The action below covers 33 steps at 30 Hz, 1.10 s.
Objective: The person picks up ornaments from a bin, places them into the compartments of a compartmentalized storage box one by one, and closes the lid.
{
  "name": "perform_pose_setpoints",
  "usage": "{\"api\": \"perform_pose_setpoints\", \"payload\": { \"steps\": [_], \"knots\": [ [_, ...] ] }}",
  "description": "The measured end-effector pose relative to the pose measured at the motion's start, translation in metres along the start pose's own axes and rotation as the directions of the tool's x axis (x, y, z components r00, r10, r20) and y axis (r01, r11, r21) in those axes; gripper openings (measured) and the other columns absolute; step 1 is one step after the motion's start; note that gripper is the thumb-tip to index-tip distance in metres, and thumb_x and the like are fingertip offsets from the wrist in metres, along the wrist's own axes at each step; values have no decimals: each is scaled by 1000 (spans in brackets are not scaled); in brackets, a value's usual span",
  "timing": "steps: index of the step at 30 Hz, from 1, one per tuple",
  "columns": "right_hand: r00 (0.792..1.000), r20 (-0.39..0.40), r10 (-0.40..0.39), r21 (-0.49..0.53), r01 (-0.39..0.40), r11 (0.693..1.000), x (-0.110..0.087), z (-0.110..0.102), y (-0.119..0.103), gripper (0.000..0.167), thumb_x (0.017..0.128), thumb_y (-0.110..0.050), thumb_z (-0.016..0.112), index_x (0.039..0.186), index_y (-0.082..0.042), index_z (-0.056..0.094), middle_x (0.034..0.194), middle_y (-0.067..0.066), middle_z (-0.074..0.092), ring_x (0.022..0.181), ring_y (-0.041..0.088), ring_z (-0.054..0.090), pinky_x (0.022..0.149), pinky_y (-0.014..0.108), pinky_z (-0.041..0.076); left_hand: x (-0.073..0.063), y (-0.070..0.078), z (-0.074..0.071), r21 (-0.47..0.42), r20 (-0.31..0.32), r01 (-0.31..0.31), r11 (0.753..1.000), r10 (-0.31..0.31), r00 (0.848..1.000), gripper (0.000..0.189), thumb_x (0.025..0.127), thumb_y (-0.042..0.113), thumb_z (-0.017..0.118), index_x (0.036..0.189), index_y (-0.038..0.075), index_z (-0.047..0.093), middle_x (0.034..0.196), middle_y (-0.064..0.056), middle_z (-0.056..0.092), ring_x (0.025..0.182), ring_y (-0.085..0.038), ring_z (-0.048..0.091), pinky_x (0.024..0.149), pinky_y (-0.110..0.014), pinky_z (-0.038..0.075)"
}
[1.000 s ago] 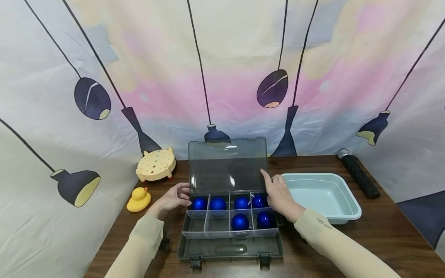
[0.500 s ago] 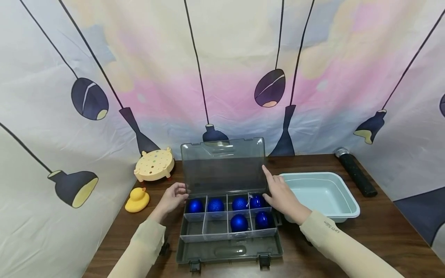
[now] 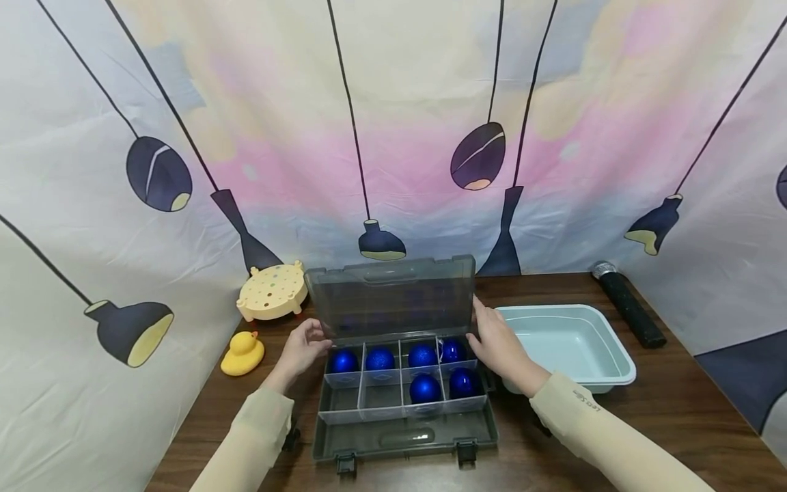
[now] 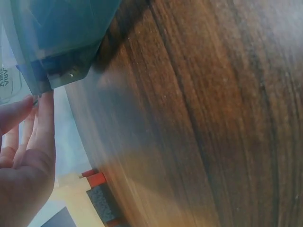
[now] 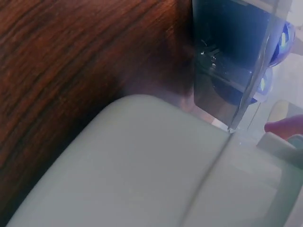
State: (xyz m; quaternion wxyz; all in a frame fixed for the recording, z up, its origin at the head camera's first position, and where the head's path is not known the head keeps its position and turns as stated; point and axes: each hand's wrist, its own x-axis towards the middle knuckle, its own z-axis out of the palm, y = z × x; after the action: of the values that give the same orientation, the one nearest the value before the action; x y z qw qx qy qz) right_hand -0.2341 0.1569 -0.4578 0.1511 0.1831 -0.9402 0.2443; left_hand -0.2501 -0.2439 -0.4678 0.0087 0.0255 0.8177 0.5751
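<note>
A smoky see-through compartment box [image 3: 405,439] stands on the table, its lid [image 3: 396,301] raised and leaning a little forward. Several blue Christmas baubles [image 3: 425,389] fill the back row and two front right cells; the two front left cells hold nothing. My left hand [image 3: 299,354] is at the rear left corner near the hinge. There, in the left wrist view, thumb and fingertips [image 4: 46,98] meet at the plastic corner. On the other side my right hand [image 3: 499,345] touches the lid's right edge, index finger extended along it and partly hidden behind, thumb lower down.
Right of the box, close by my right hand, is a pale blue basin [image 3: 568,348]. A black microphone [image 3: 628,304] lies beyond it. At the left sit a yellow rubber duck [image 3: 242,354] and a cream spotted round toy [image 3: 273,292]. A printed curtain [image 3: 393,137] hangs behind.
The lid has tipped forward from nearly upright, its top edge now lower and nearer. My right index finger has shifted partly behind it. The left hand stays at the corner; the baubles keep their cells.
</note>
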Motion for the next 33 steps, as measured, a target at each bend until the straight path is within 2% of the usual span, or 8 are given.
{"api": "perform_pose_setpoints", "payload": {
  "steps": [4,7,15,19,22,27,30,33],
  "knots": [
    [1000,14,-6,-24,6,1000,0,-3,2,34,89,-12,70,116,2,55,89,6,53,81,24,46,67,37,41,0,2,0,-5,5,-13,1000,13,1000,20,90,-8,61,108,-7,53,109,-22,63,90,-32,67,77,-39,56],
    [999,33,13,-52,-11,999,2,-4,4,14,90,-13,68,93,-6,57,80,2,49,75,22,42,62,35,38,-1,4,0,-1,8,-21,1000,21,1000,22,91,-5,62,111,-7,55,109,-20,63,92,-30,66,77,-36,56],
    [1000,22,-22,-80,24,997,2,-6,8,22,94,-14,63,73,-14,60,69,-4,52,81,23,51,68,37,43,-3,2,-1,-35,37,-40,999,41,998,31,92,0,62,122,-11,59,113,-20,65,102,-27,63,82,-33,53],
    [997,-14,-73,-69,71,995,-3,-7,10,19,93,-13,65,74,-14,65,66,-4,58,89,24,55,75,40,46,-6,2,-1,-23,48,-69,997,70,996,29,93,0,62,120,-11,61,116,-21,64,104,-26,62,82,-30,53],
    [993,-38,-110,-53,108,993,-6,-9,11,7,91,-12,67,95,-11,73,82,0,68,99,25,56,81,41,49,-9,2,-2,0,60,-109,994,109,992,33,93,0,62,125,-8,59,121,-21,61,107,-27,60,84,-31,52],
    [987,-10,-160,-110,158,981,-12,-14,10,39,80,-2,76,117,-14,71,103,9,68,106,29,55,73,39,52,-15,7,-6,58,153,-200,978,189,970,33,95,4,59,127,-7,59,124,-21,60,112,-26,58,89,-29,49],
    [983,25,-182,-167,184,969,-14,-18,9,52,71,4,81,118,-13,70,106,9,68,110,30,54,74,40,52,-17,11,-10,13,226,-253,967,244,943,35,92,-2,60,125,-14,56,123,-29,58,109,-29,61,87,-25,49],
    [983,56,-174,-175,181,968,-14,-20,7,57,67,8,82,119,-11,69,107,7,68,111,30,54,80,41,52,-18,13,-13,-48,279,-248,968,251,927,43,85,-14,62,126,-19,50,128,-35,51,109,-35,60,89,-29,50]
  ]
}}
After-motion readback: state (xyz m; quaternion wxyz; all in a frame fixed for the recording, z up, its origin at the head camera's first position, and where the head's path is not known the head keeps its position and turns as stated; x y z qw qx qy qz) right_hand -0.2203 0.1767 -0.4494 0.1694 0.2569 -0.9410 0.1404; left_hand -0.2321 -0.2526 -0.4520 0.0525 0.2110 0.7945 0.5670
